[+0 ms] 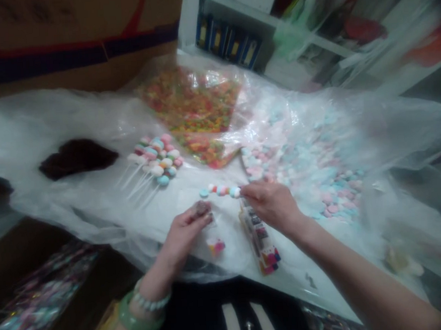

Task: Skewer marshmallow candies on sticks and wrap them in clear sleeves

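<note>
My right hand (272,202) pinches a thin stick threaded with several pastel sweets, the candy skewer (220,190), which points left over the plastic-covered table. My left hand (186,229) is closed on a small dark reddish sweet (202,209) at its fingertips, just below the skewer's free end. A pile of finished candy skewers (156,159) lies to the upper left. A heap of loose pink, blue and white sweets (318,171) spreads on the right.
A bag of orange and red gummies (194,109) lies at the back. A narrow packet (260,237) and a small sweet (215,246) sit between my hands. A dark heap (76,156) lies left. A cardboard box (67,40) and white shelves (234,24) stand behind.
</note>
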Available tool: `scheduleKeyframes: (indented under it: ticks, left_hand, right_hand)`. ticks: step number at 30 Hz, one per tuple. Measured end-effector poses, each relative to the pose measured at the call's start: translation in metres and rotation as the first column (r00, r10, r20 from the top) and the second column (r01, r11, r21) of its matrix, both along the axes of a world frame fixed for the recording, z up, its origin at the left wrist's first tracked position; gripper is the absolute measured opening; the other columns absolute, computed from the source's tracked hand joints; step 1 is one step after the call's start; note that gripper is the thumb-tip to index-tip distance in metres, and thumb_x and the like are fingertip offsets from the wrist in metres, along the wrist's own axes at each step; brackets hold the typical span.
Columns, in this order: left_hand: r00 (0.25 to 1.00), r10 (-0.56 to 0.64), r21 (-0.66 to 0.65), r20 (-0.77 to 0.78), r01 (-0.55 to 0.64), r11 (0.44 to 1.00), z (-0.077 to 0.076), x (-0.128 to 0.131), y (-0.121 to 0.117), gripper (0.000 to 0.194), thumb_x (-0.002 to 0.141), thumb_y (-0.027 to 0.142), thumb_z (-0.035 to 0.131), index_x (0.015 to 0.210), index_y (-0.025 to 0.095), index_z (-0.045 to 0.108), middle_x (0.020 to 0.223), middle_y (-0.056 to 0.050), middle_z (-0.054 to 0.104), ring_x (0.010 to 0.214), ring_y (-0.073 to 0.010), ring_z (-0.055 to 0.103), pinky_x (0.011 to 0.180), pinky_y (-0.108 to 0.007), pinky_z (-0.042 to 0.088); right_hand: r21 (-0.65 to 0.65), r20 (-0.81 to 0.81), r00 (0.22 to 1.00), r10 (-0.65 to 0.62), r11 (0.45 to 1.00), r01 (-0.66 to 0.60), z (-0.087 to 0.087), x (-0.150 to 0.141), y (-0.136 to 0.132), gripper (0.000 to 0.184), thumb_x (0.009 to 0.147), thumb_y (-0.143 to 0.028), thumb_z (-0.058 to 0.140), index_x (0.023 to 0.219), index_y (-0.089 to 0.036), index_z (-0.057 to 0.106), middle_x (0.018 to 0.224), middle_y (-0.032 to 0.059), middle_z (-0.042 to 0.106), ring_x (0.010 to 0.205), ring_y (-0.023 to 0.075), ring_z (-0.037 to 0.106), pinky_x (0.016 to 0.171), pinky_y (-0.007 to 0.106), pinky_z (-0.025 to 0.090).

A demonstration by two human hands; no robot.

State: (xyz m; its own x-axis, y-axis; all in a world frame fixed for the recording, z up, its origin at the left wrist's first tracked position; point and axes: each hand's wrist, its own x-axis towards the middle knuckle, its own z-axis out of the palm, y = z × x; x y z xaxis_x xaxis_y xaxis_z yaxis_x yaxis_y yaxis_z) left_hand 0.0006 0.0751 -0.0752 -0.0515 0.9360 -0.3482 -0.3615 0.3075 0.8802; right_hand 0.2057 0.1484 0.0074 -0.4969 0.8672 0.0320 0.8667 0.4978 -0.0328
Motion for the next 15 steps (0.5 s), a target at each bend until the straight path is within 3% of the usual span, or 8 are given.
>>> scheduleKeyframes:
  ticks: [5, 11, 15]
  left_hand:
    - [0.999, -0.040, -0.078, 0.027, 0.042, 0.996, -0.018, -0.002, 0.004, 0.037, 0.065, 0.035, 0.082, 0.097, 0.019, 0.078, 0.111, -0.009, 0.073, 0.108, -0.0269, 0.062, 0.101, -0.040, 0.042]
    - [0.990, -0.048, -0.159, 0.136, 0.070, 0.985, -0.011, -0.011, 0.004, 0.042, 0.062, 0.033, 0.083, 0.100, 0.017, 0.077, 0.104, -0.011, 0.075, 0.097, -0.0244, 0.066, 0.099, -0.040, 0.044]
    - [0.976, -0.015, -0.179, 0.219, 0.055, 0.982, -0.009, -0.013, 0.007, 0.042, 0.061, 0.031, 0.084, 0.099, 0.014, 0.077, 0.106, -0.013, 0.074, 0.099, -0.0251, 0.067, 0.100, -0.039, 0.044]
  right_hand:
    - [-0.066, 0.178, 0.981, 0.074, 0.996, -0.063, 0.010, -0.016, 0.003, 0.028, 0.091, -0.016, 0.045, 0.093, -0.022, 0.072, 0.086, 0.0029, 0.071, 0.066, 0.0146, 0.059, 0.054, 0.028, 0.020]
    - [-0.067, 0.219, 0.971, 0.099, 0.994, -0.086, 0.010, -0.021, 0.006, 0.028, 0.091, -0.018, 0.045, 0.097, -0.024, 0.072, 0.088, 0.0022, 0.071, 0.064, 0.0135, 0.058, 0.053, 0.029, 0.019]
    - [-0.076, 0.287, 0.949, 0.130, 0.991, -0.113, 0.013, -0.029, 0.010, 0.029, 0.092, -0.017, 0.041, 0.096, -0.023, 0.070, 0.087, 0.0033, 0.070, 0.064, 0.0137, 0.059, 0.053, 0.028, 0.021]
